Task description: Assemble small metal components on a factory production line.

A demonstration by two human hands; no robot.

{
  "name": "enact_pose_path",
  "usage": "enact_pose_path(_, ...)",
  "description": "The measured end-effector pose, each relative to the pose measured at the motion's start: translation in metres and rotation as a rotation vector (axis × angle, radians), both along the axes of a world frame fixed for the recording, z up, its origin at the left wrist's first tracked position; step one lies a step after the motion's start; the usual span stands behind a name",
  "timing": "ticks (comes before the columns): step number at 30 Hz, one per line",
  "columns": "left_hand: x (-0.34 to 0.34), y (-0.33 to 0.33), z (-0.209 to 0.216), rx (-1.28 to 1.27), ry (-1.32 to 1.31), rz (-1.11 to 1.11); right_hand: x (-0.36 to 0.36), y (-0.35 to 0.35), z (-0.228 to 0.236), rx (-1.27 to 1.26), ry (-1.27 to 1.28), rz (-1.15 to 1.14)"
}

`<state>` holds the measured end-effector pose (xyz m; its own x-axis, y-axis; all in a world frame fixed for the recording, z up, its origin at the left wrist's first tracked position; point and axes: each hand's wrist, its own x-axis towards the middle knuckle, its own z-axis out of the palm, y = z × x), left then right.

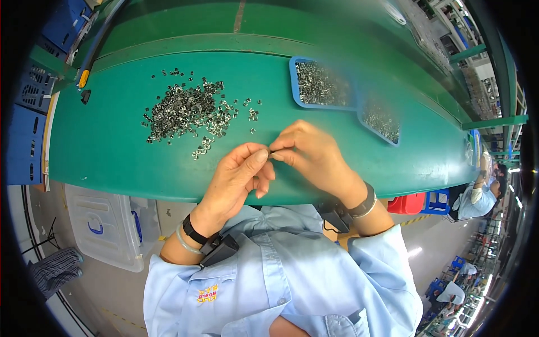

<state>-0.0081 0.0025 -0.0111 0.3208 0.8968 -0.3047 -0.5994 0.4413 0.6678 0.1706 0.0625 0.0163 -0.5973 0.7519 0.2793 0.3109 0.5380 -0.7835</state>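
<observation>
My left hand (238, 177) and my right hand (311, 154) meet above the near part of a green work table (140, 168). Between their thumbs and fingertips is a small dark metal piece (271, 152), mostly hidden by the fingers. Both hands are closed in a pinch at it; the other fingers of the left curl loosely below. Beyond the hands, to the left, lies a spread heap of small black and silver metal pieces (185, 109). To the far right, a blue tray (293, 84) holds many similar pieces, and a second blue tray (377, 135) adjoins it.
A yellow-handled tool (83, 78) lies at the table's far left edge. Blue crates (25, 143) stand at left, and a clear plastic box (101, 224) sits below the table. A red stool (407, 203) and another person (477, 196) are at right. Part of the view is blurred.
</observation>
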Motion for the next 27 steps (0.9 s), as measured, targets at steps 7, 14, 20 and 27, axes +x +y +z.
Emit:
enact_pose_path(7, 0.008, -0.005, -0.005, -0.009, -0.085, -0.024, 0.005, -0.023, -0.008, -0.121, 0.181, -0.101)
enact_pose_path(14, 0.014, -0.011, 0.004, 0.027, 0.051, -0.012, 0.011, -0.028, -0.011, 0.063, 0.132, -0.125)
enact_pose_path(20, 0.014, -0.011, 0.009, 0.073, 0.147, -0.005, 0.013, -0.030, -0.002, 0.311, -0.017, -0.112)
enact_pose_path(27, 0.014, -0.013, 0.007, 0.047, 0.046, 0.000, 0.008, -0.035, -0.012, 0.355, 0.062, -0.181)
